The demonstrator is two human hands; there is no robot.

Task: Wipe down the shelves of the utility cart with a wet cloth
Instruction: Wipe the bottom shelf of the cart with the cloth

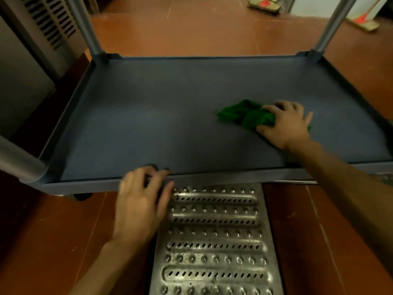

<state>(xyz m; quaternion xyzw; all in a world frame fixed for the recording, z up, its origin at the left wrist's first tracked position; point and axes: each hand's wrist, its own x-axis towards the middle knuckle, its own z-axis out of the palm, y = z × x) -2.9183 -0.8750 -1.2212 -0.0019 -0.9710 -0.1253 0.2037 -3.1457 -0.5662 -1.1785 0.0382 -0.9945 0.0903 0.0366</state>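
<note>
The low grey-blue shelf (161, 124) of the utility cart fills the middle of the head view, with a raised rim all round. A bunched green cloth (244, 114) lies on the shelf's right half. My right hand (285, 122) lies over the cloth's right end, thumb and fingers curled onto it, pressing it to the shelf. My left hand (140, 201) holds the front rim of the shelf, its fingers hooked over the edge.
Grey posts rise from the cart's corners: back left (89, 28), back right (331, 26), front left (19, 162). A perforated metal floor grate (214, 241) lies under the front rim on the red-brown floor. A louvred metal cabinet (42, 24) stands left. Brooms (265, 5) lean at the back.
</note>
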